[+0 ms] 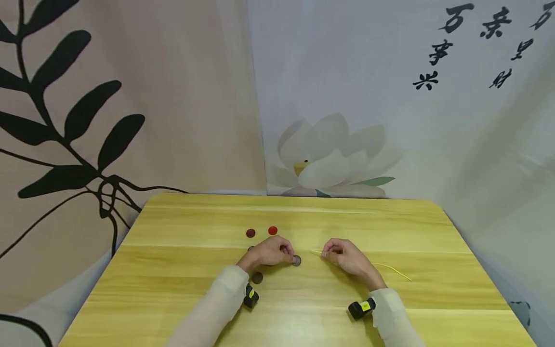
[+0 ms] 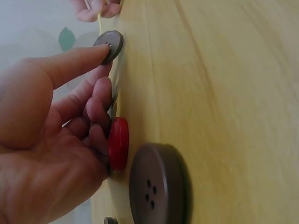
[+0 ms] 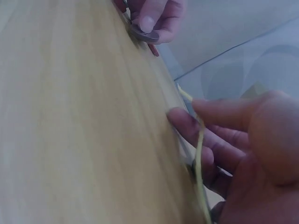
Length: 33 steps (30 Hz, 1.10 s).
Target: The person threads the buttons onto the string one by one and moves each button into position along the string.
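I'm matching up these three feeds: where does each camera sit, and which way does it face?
Head: worn high, looking forward and down at the table, both hands and sleeves.
Left wrist: low by the left hand, looking along the tabletop past a fingertip on the grey button.
Right wrist: beside the right hand, facing its pinch on the yellow cord.
All three show the grey button.

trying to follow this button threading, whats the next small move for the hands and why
Probably bring the cord's free end over to the grey button. The left hand only touches that button with a fingertip while it lies flat on the table, and the right hand pinches the cord a gap away, so tip and holes have not met.
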Each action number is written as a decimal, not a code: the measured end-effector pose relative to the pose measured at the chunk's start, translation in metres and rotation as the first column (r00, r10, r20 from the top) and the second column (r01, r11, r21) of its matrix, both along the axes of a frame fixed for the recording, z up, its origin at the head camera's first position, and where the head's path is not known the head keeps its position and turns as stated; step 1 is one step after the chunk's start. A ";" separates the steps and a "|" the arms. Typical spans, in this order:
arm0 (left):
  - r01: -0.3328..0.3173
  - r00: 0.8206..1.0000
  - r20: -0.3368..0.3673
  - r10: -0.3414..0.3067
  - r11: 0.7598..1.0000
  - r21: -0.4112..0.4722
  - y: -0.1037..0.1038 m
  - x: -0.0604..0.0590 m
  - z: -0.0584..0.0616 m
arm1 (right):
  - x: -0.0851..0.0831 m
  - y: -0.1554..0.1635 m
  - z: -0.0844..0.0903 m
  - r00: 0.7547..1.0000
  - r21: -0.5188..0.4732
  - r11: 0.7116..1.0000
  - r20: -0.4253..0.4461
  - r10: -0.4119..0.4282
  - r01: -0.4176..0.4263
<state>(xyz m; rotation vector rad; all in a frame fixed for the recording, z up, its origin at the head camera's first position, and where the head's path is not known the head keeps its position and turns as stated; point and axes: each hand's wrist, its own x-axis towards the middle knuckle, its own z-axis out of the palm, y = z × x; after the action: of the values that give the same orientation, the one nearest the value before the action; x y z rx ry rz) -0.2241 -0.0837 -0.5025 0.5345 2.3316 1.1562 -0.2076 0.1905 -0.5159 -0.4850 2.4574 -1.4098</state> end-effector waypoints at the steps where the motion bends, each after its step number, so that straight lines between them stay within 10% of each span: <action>1: -0.002 1.000 0.001 0.002 1.000 0.005 0.001 0.000 0.000 | 0.000 0.001 0.000 1.000 -0.022 1.000 0.017 -0.002 0.002; 17: -0.094 0.994 0.056 0.092 0.994 0.049 0.002 0.001 -0.002 | 0.000 -0.002 -0.001 0.982 -0.057 0.986 0.120 -0.149 0.157; 33: -0.150 0.986 -0.055 0.157 0.982 0.112 0.003 0.005 -0.005 | 0.005 -0.013 0.015 0.983 -0.106 0.979 0.079 -0.168 0.175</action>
<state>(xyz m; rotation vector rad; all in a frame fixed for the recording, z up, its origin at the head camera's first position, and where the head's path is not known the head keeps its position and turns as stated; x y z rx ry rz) -0.2189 -0.0802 -0.5080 0.4408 2.4101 1.3604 -0.2028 0.1777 -0.5007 -0.2460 2.4229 -1.6108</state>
